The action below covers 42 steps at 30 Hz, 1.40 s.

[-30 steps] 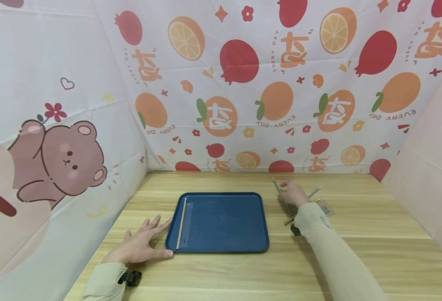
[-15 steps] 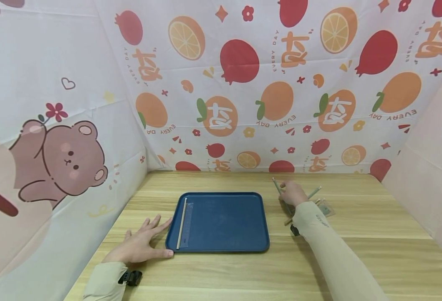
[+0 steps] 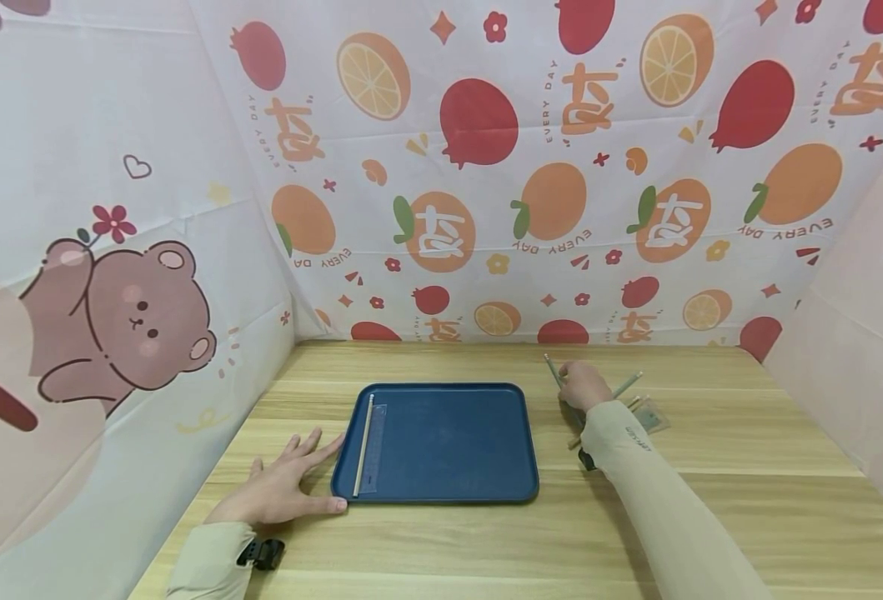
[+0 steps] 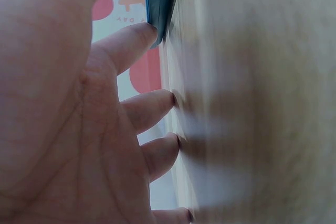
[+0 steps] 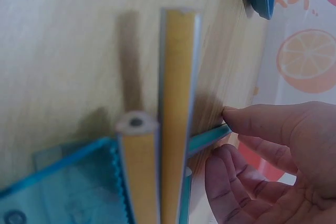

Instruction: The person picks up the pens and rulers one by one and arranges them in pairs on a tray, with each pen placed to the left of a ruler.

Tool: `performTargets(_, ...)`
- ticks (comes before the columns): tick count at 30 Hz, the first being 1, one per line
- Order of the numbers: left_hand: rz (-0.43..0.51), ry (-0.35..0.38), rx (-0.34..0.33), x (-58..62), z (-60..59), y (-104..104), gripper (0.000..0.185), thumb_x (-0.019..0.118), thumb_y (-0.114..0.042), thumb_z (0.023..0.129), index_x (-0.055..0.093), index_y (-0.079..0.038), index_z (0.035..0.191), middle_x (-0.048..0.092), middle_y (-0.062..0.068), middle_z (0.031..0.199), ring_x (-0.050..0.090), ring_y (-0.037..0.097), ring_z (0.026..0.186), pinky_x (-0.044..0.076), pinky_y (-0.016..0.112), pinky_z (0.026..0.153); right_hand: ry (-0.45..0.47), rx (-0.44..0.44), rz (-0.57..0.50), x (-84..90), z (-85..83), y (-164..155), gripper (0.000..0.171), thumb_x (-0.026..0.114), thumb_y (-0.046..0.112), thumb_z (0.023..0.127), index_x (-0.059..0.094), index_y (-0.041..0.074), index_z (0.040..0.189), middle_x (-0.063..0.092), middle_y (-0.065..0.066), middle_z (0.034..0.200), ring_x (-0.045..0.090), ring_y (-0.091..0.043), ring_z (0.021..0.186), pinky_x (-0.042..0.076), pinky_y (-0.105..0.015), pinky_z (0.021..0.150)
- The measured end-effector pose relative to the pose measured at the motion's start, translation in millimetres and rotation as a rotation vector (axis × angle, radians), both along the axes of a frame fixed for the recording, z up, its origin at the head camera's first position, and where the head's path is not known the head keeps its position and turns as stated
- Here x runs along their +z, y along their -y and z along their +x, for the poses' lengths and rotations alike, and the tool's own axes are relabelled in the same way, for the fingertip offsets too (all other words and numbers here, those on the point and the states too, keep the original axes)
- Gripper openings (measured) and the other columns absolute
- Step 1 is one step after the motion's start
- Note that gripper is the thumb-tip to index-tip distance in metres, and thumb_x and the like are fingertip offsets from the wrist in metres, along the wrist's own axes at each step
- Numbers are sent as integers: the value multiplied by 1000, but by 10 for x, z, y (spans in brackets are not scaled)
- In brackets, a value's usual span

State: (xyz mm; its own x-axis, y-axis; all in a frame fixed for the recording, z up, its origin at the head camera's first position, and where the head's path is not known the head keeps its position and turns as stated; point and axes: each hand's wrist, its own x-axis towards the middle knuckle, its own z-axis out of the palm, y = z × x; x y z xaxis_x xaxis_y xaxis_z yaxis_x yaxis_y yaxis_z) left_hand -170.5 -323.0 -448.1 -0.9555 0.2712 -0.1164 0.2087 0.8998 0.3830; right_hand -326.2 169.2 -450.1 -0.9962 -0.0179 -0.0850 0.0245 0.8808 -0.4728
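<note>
In the head view my left hand (image 3: pixel 279 490) lies with fingers spread at the left edge of a dark blue tray (image 3: pixel 449 501), thumb and a finger touching its rim. Inside the tray, a light wooden pencil (image 3: pixel 363 446) lies beside a clear ruler (image 3: pixel 377 450). To the right of the tray, my right hand (image 3: pixel 587 386) pinches a green pencil (image 3: pixel 551 367) between thumb and fingers. That pencil's green shaft (image 5: pixel 207 139) also shows in the right wrist view. A second green pencil (image 3: pixel 628 383) sticks out behind the hand, its lower part hidden.
Two yellow pencils (image 5: pixel 177 77) stand close before the right wrist camera, over a translucent teal piece (image 5: pixel 68 182) with a toothed edge. A small clear greenish item (image 3: pixel 651 414) lies right of my right wrist. Printed cloth (image 3: pixel 479 208) walls the table's back.
My right hand and sleeve have shifted very slightly, with the green pencil in nearly the same place. My left hand and the tray have stayed put.
</note>
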Motion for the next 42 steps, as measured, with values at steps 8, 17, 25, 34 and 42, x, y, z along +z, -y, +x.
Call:
performTargets(8,10,8,5,-9,-4,9,107,84,-68,81,39,-25,168,23,31,175,16,69,155,6,100,103,1,-8,-4,-9,-7,5,43,70,2,95,64,-6,137,68,-30,136,68,-41,115,59,-57,95)
performTargets(17,0,6,-6,7,-2,13,106,83,-68,82,39,-24,168,23,32,174,18,69,155,9,100,102,-2,-18,-14,-18,-18,0,40,67,-1,94,66,-6,134,68,-30,134,68,-40,111,60,-56,93)
performTargets(25,11,10,-7,25,14,0,106,84,-68,83,39,-24,168,23,32,174,18,69,155,10,100,102,-14,-1,-7,-62,-51,-11,39,65,-1,94,67,-6,133,69,-29,133,68,-37,109,60,-55,92)
performTargets(34,19,1,-10,10,12,9,106,84,-66,83,39,-23,168,24,33,174,17,69,155,9,100,102,-14,12,-1,-58,-47,-20,39,66,2,94,67,-6,132,70,-29,131,67,-35,105,60,-53,90)
performTargets(42,6,5,-5,-14,-4,18,106,83,-68,82,39,-24,168,23,32,174,17,69,155,9,100,102,7,15,-25,-21,-13,-7,41,68,8,97,66,-8,135,67,-30,138,70,-34,107,60,-54,94)
